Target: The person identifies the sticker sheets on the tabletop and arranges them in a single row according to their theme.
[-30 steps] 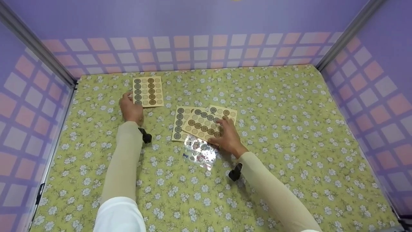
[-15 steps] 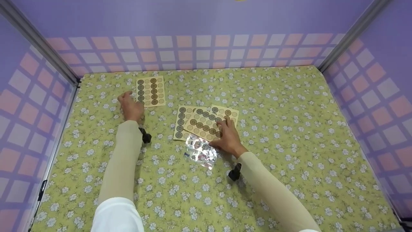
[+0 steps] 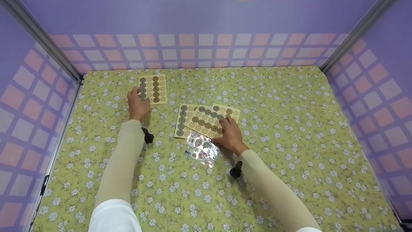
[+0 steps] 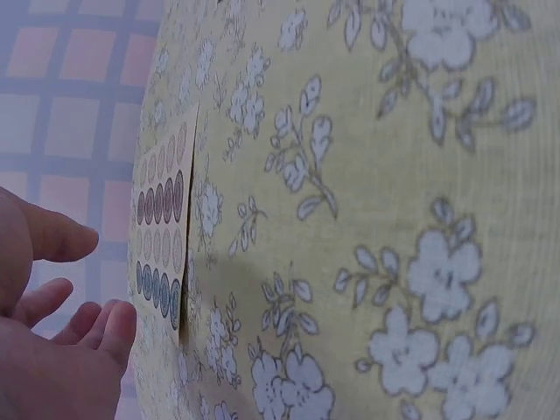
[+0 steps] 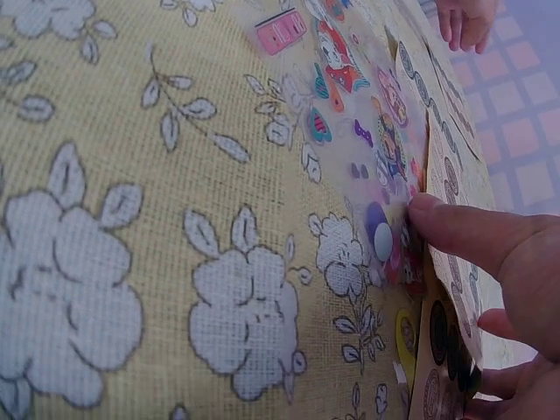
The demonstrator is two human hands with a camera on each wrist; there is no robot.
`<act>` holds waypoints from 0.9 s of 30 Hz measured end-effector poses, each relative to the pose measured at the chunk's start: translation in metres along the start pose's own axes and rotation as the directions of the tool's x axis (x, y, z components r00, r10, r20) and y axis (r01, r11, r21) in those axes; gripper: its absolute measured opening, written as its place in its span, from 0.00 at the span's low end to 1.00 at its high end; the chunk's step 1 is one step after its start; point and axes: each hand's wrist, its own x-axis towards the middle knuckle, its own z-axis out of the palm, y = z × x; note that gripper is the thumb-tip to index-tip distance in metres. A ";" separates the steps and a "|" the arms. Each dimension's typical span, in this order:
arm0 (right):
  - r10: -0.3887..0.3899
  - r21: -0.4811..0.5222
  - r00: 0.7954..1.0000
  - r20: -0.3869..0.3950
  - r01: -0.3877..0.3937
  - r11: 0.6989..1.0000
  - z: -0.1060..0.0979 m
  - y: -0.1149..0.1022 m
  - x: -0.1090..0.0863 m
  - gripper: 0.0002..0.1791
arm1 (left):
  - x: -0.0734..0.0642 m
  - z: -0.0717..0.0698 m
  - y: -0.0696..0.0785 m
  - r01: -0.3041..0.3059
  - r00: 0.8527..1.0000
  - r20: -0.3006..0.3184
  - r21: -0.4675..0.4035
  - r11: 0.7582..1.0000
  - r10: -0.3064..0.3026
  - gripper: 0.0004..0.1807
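Observation:
Tan sheets printed with rows of dark and pale round stickers lie in two places. One sticker sheet (image 3: pixel 161 90) is at the far left. My left hand (image 3: pixel 138 104) hovers at its left edge; in the left wrist view the fingers (image 4: pixel 118 328) are loosely bent, with nothing between them. Near the middle, another sticker sheet (image 3: pixel 206 121) lies slanted over two more, and my right hand (image 3: pixel 231 137) grips its right end between thumb and fingers. A clear shiny sheet of colourful stickers (image 3: pixel 202 149) is partly beneath it, beside the right thumb (image 5: pixel 464 229).
A yellow floral cloth (image 3: pixel 289 129) covers the table. Purple walls with pink and white squares (image 3: pixel 206 48) enclose the back and both sides. Each wrist carries a small black camera mount (image 3: pixel 148 136).
My left hand first draws slightly left from the far sheet, then comes back right toward its edge. The right hand stays on the slanted sheet. The whole view shifts slightly.

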 end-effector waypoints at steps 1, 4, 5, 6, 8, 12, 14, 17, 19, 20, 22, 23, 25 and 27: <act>-0.001 -0.008 1.000 -0.001 0.001 1.000 0.000 0.000 0.000 0.50 | -0.001 0.001 0.001 -0.003 1.000 0.007 -0.014 1.000 0.003 0.29; -0.012 -0.023 1.000 -0.007 0.012 1.000 0.000 0.001 0.001 0.50 | -0.006 0.003 0.003 -0.002 1.000 0.031 -0.049 0.999 0.003 0.29; -0.017 -0.022 1.000 -0.009 0.017 1.000 0.000 0.001 0.001 0.51 | -0.009 0.004 0.004 -0.002 0.999 0.037 -0.058 0.998 0.004 0.30; -0.021 -0.020 1.000 -0.013 0.020 1.000 0.000 0.000 0.001 0.51 | -0.011 0.005 0.005 -0.001 0.999 0.044 -0.068 0.998 0.004 0.31; -0.025 -0.009 0.999 -0.019 0.025 1.000 0.000 0.000 0.000 0.53 | -0.015 0.006 0.006 0.000 0.998 0.061 -0.090 0.996 0.005 0.33; -0.014 0.020 0.999 -0.028 0.015 1.000 0.000 0.000 0.000 0.54 | -0.022 0.009 0.007 -0.003 0.994 0.107 -0.113 0.994 0.015 0.33; -0.001 0.025 1.000 -0.029 0.002 1.000 0.001 0.001 -0.001 0.54 | -0.025 0.011 0.008 -0.001 0.991 0.135 -0.128 0.992 0.018 0.31; 0.010 0.033 1.000 -0.030 -0.009 0.999 0.001 0.001 -0.001 0.53 | -0.030 0.014 0.008 -0.004 0.987 0.161 -0.132 0.991 0.025 0.30; 0.011 0.040 0.999 -0.030 -0.010 0.999 0.001 0.001 -0.001 0.53 | -0.034 0.015 0.009 -0.020 0.986 0.162 -0.121 0.992 0.040 0.28; 0.009 0.043 1.000 -0.030 -0.007 0.999 0.001 0.001 -0.002 0.53 | -0.035 0.016 0.010 -0.030 0.986 0.160 -0.110 0.994 0.048 0.28; 0.009 0.047 0.999 -0.032 -0.008 0.999 0.000 0.000 -0.002 0.54 | -0.039 0.018 0.012 -0.048 0.986 0.156 -0.097 0.994 0.063 0.26; 0.009 0.047 0.999 -0.034 -0.007 0.999 0.000 0.000 -0.002 0.55 | -0.041 0.020 0.014 -0.051 0.986 0.156 -0.097 0.994 0.066 0.26; 0.006 0.047 0.999 -0.035 -0.004 0.999 -0.001 -0.001 -0.003 0.56 | -0.045 0.021 0.016 -0.050 0.984 0.166 -0.101 0.994 0.066 0.27; -0.003 0.050 0.999 -0.038 0.005 0.999 -0.001 -0.001 -0.003 0.55 | -0.049 0.023 0.018 -0.040 0.982 0.177 -0.115 0.993 0.060 0.27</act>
